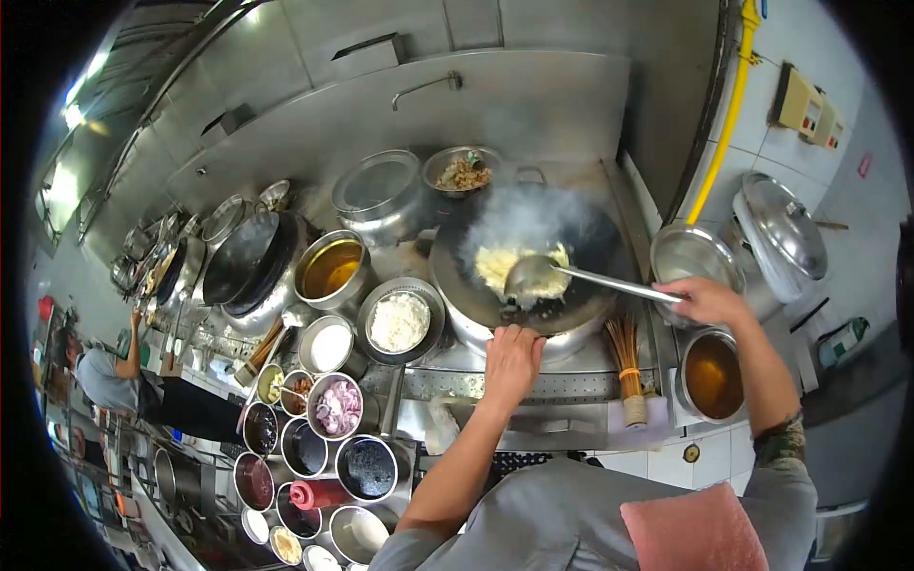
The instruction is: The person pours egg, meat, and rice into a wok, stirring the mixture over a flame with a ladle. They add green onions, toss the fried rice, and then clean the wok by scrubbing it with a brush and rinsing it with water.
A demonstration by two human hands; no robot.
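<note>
A steaming black wok [602,257] sits on the stove with pale yellow food [495,266] inside. My right hand [705,301] is closed round the handle of a metal ladle [614,282], whose bowl rests in the food. At the wok's near edge is my left hand [514,364], its fingers closed on the rim. A bamboo brush [625,357] stands right of the wok. To the left are a bowl of white rice [400,322] and a pot of yellow oil [333,268].
Sauce and ingredient pots, one with sliced onion [339,407], crowd the lower left beside a red bottle [319,494]. A pot of brown liquid [714,375] stands right. Another wok [243,257] is at left; a co-worker [103,379] stands far left.
</note>
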